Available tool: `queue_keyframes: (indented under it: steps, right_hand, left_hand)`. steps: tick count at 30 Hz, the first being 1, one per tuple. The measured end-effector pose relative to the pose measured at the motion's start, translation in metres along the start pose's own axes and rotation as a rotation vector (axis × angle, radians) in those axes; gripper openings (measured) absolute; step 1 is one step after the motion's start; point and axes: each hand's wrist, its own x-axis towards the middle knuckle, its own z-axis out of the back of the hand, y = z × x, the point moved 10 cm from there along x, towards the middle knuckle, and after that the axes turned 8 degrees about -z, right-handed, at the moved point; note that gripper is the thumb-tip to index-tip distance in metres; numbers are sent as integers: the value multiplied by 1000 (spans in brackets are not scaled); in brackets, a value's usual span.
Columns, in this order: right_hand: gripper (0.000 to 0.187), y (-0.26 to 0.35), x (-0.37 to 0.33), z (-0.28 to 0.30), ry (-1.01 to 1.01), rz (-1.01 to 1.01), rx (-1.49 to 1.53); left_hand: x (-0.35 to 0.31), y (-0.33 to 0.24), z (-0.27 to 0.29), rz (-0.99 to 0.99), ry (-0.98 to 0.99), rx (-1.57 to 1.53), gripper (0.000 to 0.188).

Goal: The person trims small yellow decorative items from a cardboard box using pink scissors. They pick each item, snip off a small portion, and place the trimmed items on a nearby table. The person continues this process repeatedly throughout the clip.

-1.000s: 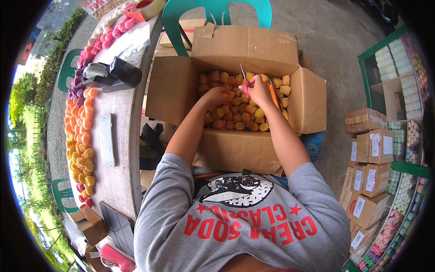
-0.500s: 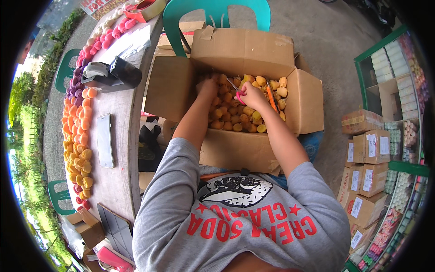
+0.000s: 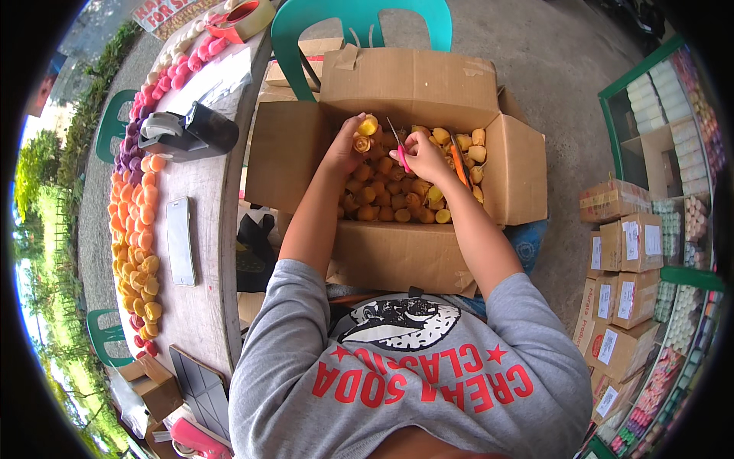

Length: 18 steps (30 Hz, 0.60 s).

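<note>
My left hand (image 3: 344, 147) is raised at the left side of an open cardboard box (image 3: 401, 251), its fingers closed around small rounded yellow-orange pieces (image 3: 368, 125); two show. In my right hand (image 3: 427, 162) is a pair of scissors (image 3: 402, 154) with pink handles, the blades pointing up and away over the box, apart from the held pieces. Many similar yellow and orange pieces (image 3: 384, 200) fill the box beneath both hands; what they are made of is too small to tell. An orange-handled tool (image 3: 458, 161) lies on them, right of my right hand.
Along the left runs a table (image 3: 206, 306) with a phone (image 3: 180, 241), a black tape dispenser (image 3: 200, 130) and rows of pink, purple, orange and yellow pieces (image 3: 138, 214). A teal chair (image 3: 363, 23) stands beyond the box. Stacked cartons (image 3: 631, 241) and a green-framed shelf (image 3: 692, 279) are at right.
My left hand has come up out of the pile, now with yellow-orange pieces in it. My right hand and the scissors have shifted slightly, the blades tilting more upright.
</note>
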Motion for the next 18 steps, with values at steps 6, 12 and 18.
queue_keyframes:
  steps: [6, 12, 18]
  right_hand:
    - [47, 22, -19, -10, 299, -102, 403]
    - [44, 25, -25, -18, 453, -79, 493]
    - [40, 31, -25, -22, 487, -20, 514]
  left_hand:
    - [-7, -8, -23, -5, 213, -106, 49]
    - [-9, -14, -31, -62, 257, 25, 59]
    - [-21, -10, -49, 53, 477, -151, 62]
